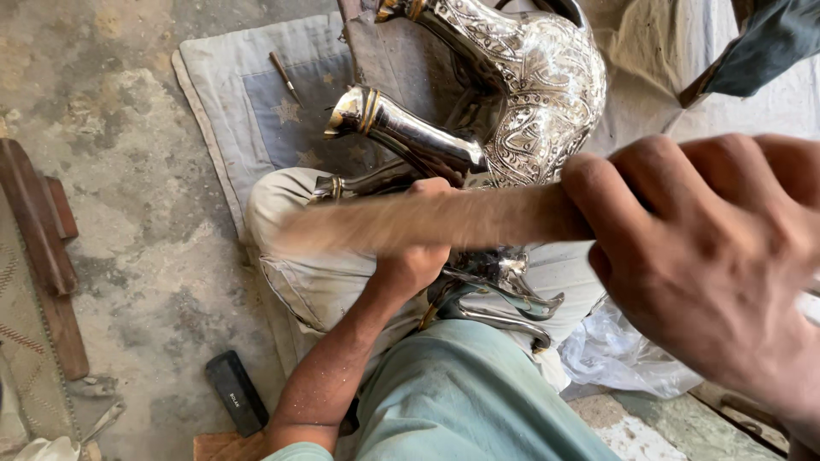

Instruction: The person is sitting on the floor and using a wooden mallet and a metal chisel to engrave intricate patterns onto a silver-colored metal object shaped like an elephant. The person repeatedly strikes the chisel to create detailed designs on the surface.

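My right hand (pixel 717 265), close to the camera, grips a wooden stick (pixel 427 220) that is blurred by motion and points left across my lap. My left hand (pixel 418 252) lies under the stick and holds a shiny silver-coloured metal piece (pixel 504 290) with curved arms on my knee. An ornate engraved silver vessel (pixel 538 94) with a gold-banded spout (pixel 401 128) rests just beyond my knee. What my left fingers grip is partly hidden by the stick.
A quilted grey mat (pixel 248 102) lies on the rough concrete floor (pixel 111 171), with a thin tool (pixel 284 77) on it. Wooden boards (pixel 38 230) lie at the left. A black block (pixel 237 393) sits near my elbow. Clear plastic (pixel 615 350) is at lower right.
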